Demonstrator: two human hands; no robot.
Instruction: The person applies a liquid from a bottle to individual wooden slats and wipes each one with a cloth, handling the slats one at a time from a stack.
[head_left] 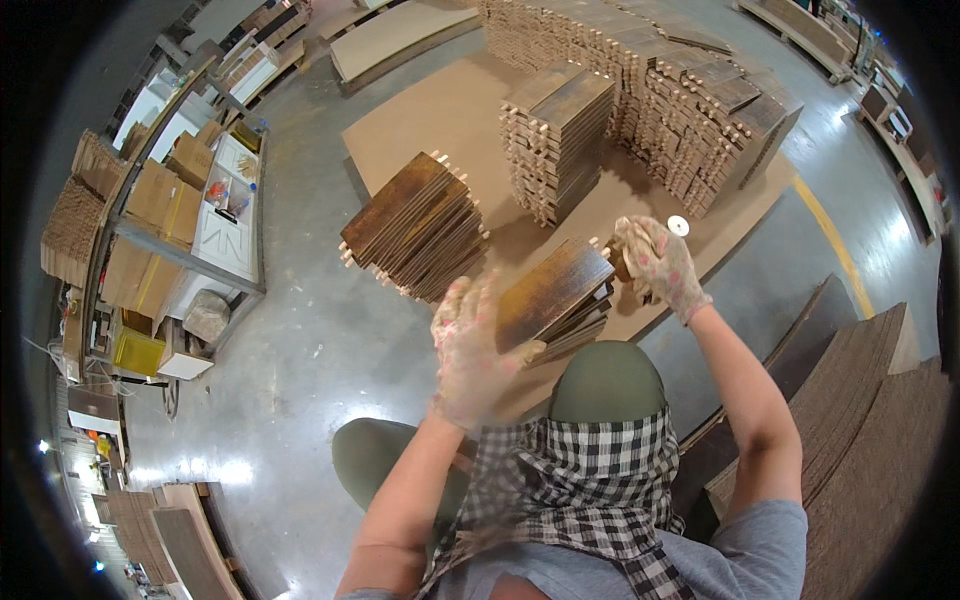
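In front of my knees lies a small stack of brown wooden boards with pale dowel pegs at the ends. My left hand, in a light glove with pink spots, is at the stack's left end with its fingers stretched and its thumb out. My right hand, gloved the same way, is at the pegged right end. Its fingers are curled, and what they hold, if anything, is hidden. A white round disc shows beside its knuckles. Just beyond my left hand leans a larger stack of pegged boards.
Cardboard lies under the stacks on the grey floor. A tall stack of pegged boards and a long row of them stand beyond. A shelf with boxes is at the left; brown panels are piled at the right.
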